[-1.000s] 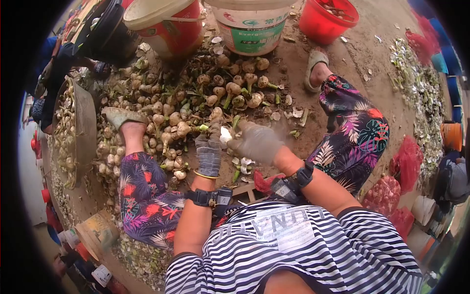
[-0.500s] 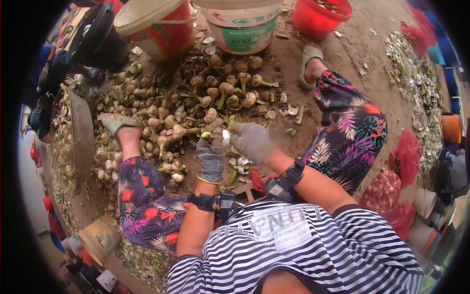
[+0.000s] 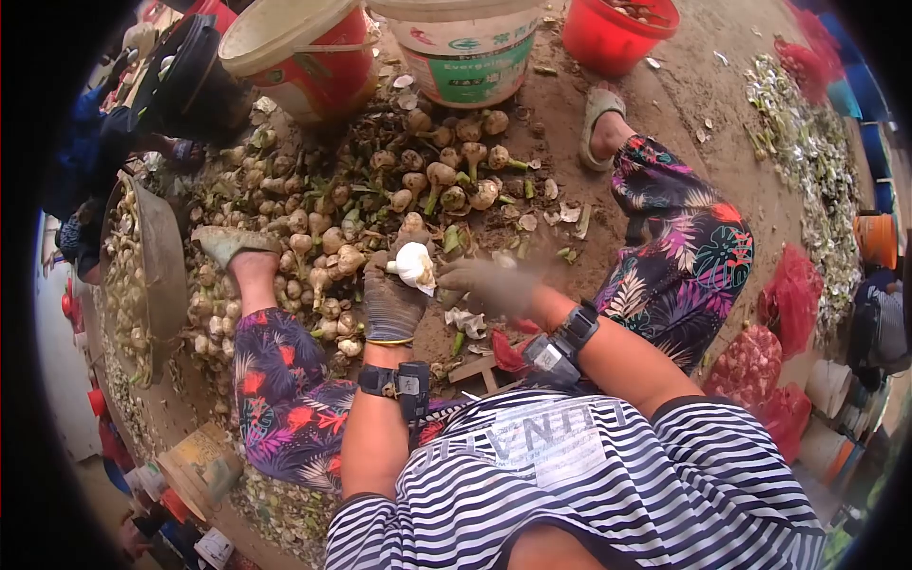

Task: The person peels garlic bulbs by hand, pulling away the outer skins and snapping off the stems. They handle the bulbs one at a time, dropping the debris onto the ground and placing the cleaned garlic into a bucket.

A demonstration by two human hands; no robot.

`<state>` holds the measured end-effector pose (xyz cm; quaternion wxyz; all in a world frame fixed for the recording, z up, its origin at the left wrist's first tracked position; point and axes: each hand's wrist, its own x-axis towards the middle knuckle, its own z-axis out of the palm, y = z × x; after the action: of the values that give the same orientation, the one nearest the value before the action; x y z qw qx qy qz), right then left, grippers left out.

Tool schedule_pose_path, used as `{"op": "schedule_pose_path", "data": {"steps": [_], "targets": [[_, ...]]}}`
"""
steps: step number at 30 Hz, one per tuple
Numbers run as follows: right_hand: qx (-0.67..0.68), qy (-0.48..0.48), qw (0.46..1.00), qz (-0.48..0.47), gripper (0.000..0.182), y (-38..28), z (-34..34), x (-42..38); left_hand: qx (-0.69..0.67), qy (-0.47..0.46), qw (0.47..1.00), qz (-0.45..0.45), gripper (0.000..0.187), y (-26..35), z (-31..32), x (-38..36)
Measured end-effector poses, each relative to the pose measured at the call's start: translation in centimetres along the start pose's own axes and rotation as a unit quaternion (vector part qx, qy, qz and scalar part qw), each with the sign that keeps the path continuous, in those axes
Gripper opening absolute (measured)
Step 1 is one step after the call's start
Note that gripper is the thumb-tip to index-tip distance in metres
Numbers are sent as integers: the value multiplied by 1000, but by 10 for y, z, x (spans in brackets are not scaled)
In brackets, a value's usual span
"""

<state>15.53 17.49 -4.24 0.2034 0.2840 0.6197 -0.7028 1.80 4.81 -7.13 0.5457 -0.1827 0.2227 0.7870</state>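
Note:
My left hand (image 3: 392,302), in a grey striped work glove, is closed round a garlic bulb (image 3: 414,265). The bulb is white and clean, with a short green stem end pointing left and a loose flap of skin at its lower right. Just right of the bulb is my right hand (image 3: 494,285), also gloved and smeared by motion; its fingertips are close to the loose skin, and whether they grip anything cannot be made out. Beyond both hands lies a heap of unpeeled, soil-stained garlic bulbs (image 3: 328,237) on the ground.
A red-and-cream bucket (image 3: 309,71), a white-green bucket (image 3: 475,66) and a red tub (image 3: 617,43) stand ahead. At left is a large basin (image 3: 161,275) of garlic, with a person (image 3: 90,161) behind. Red net bags (image 3: 750,366) lie at right.
My left hand has turned and moved slightly left and down, bringing the white bulb into full view. The right hand has shifted a little right and down, away from the left, and is blurred.

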Motion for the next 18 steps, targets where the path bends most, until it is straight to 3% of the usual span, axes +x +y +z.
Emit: {"op": "schedule_pose_path", "data": {"steps": [1, 2, 4, 5, 6, 7, 9, 10, 11, 12, 14, 15, 16, 17, 18], "targets": [[256, -107, 959, 61, 30, -7, 2, 0, 1, 3, 1000, -3, 49, -3, -7, 3], [260, -105, 958, 62, 30, 0, 4, 6, 79, -23, 997, 12, 48, -6, -14, 8], [543, -152, 825, 41, 11, 18, 5, 24, 158, -50, 986, 27, 47, -5, -26, 21], [581, -74, 811, 1, 10, -14, -6, -7, 311, -72, 945, 72, 49, -2, -31, 25], [629, -114, 764, -92, 13, -4, -16, 2, 455, -89, 879, 115, 50, -1, -38, 26], [652, -87, 746, -105, 12, 1, -35, 10, 51, 12, 998, -27, 53, -4, -11, 14], [675, -56, 726, -119, 12, 19, -57, 25, 24, 41, 998, -43, 53, 0, -19, 20], [431, 38, 894, -119, 17, 21, -60, 29, 0, 65, 996, -61, 53, 3, -18, 25], [145, 129, 975, -105, 26, 23, -63, 32, 117, 108, 987, -29, 51, 6, -14, 39], [-181, 124, 974, 57, 50, 25, -69, 33, 117, 105, 987, -32, 51, 15, -9, 52], [-351, 180, 908, 138, 65, 49, -58, 62, 179, 24, 984, 7, 53, 36, 44, 64], [-351, 181, 908, 139, 65, 38, -60, 69, 162, -50, 985, 16, 56, 45, 92, 65], [-303, 198, 917, 167, 67, 22, -65, 72, 123, -175, 976, -43, 68, 61, 130, 71], [-254, 213, 924, 193, 69, 11, -70, 79, 222, -129, 961, 106, 76, 57, 173, 63], [-254, 213, 924, 191, 69, 9, -76, 90, 199, -239, 948, 70, 74, 65, 203, 60]]}}
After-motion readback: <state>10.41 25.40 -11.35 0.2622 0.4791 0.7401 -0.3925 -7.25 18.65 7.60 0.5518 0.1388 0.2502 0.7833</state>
